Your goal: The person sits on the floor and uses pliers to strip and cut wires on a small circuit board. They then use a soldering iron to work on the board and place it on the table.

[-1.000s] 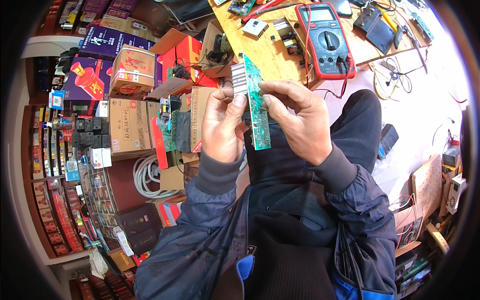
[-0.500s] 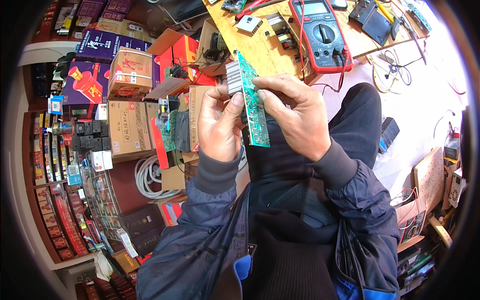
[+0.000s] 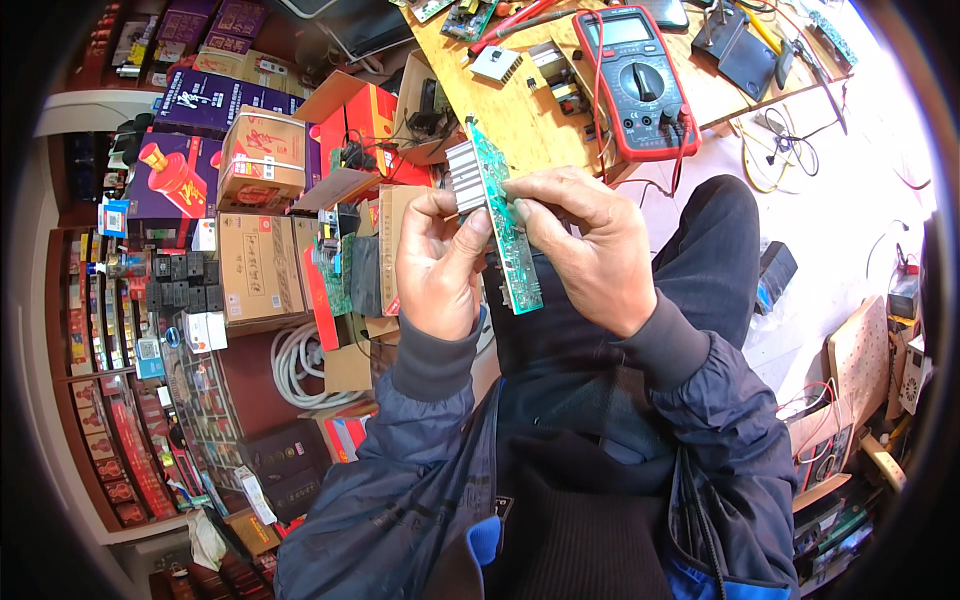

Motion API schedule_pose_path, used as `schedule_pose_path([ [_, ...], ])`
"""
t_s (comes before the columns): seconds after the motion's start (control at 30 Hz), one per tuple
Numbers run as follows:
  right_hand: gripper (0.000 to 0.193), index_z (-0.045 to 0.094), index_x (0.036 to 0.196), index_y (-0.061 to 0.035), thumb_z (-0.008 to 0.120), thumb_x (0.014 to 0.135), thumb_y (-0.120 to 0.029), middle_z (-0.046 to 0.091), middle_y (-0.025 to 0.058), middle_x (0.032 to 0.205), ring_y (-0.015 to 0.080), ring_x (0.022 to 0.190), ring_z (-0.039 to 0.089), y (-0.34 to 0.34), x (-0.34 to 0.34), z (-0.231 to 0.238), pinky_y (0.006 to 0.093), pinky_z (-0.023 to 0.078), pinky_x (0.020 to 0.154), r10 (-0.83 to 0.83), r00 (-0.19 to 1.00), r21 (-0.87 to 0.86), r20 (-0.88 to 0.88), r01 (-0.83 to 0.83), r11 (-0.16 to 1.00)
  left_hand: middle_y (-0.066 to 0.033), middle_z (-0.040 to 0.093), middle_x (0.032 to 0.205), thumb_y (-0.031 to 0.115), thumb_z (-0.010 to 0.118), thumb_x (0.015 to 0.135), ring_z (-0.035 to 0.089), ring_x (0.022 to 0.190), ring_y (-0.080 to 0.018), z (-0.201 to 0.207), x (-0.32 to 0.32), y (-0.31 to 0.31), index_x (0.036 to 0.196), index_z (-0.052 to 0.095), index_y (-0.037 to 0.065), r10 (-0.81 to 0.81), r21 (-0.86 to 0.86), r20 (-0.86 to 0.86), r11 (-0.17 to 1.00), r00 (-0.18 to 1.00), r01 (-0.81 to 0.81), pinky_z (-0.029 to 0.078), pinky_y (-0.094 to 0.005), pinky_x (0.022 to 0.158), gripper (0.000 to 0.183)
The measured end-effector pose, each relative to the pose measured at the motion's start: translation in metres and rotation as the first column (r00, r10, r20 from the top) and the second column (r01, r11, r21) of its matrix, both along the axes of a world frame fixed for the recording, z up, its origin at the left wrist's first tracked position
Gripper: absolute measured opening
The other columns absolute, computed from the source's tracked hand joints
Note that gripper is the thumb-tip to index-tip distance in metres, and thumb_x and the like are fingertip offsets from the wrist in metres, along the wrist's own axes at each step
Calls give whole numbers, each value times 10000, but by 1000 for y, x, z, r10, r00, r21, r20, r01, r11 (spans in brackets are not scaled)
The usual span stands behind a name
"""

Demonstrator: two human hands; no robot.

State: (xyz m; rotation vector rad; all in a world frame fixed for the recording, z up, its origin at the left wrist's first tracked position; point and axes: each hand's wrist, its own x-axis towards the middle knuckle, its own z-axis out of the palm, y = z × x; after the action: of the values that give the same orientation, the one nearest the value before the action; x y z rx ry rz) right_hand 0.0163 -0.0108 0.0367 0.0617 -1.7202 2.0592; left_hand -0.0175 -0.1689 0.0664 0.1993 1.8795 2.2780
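Note:
A green circuit board is held up over my lap, steeply tilted, its solder-dotted face toward the right. A silver finned heat sink juts from its left side. My left hand grips the board by this side, thumb near the heat sink's lower end and fingers behind. My right hand is closed, thumb and forefinger pinched together against the board's green face. Whatever lies between those fingertips, if anything, is too small or hidden to tell.
Ahead, a wooden table carries a red multimeter, a black adapter-like block, cables and loose circuit parts. Cardboard boxes are stacked at left beside a coil of white cable. A wooden-looking board leans at right.
The circuit board has tipped a little and its lower end sits slightly lower. Both hands keep nearly the same hold. The view has shifted slightly.

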Motion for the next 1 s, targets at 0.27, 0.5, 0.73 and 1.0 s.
schedule_pose_path([
  [0.27,212,750,1100,19,675,902,10,730,151,990,244,913,722,1,1,1,319,555,830,-17,1000,37,-13,18,999,-35,642,1060,69,708,989,556,811,-54,1,-1,1,1189,501,86,-22,8,-35,1000,999,22,430,-200,658,289],
  [0.5,208,752,1096,21,683,900,18,733,148,983,225,894,724,0,3,3,307,558,810,-29,999,40,-19,30,999,-124,596,1303,12,675,993,641,1149,-178,6,2,4,1458,416,-5,-9,29,-24,1000,1000,9,547,-291,953,533],
  [0.73,215,752,1096,21,677,895,22,736,156,989,235,907,729,1,4,3,314,563,818,-32,999,61,-24,33,998,-72,688,1164,39,669,1008,648,965,-103,7,7,4,1464,493,-24,-27,22,17,999,999,26,517,-240,813,493],
  [1.0,228,756,1098,17,670,886,23,742,162,1002,256,933,729,3,5,2,329,564,845,-30,999,88,-27,32,996,-1,683,1020,68,698,998,514,775,-31,4,6,0,1308,625,0,-33,-19,47,999,998,33,386,-208,657,326],
])
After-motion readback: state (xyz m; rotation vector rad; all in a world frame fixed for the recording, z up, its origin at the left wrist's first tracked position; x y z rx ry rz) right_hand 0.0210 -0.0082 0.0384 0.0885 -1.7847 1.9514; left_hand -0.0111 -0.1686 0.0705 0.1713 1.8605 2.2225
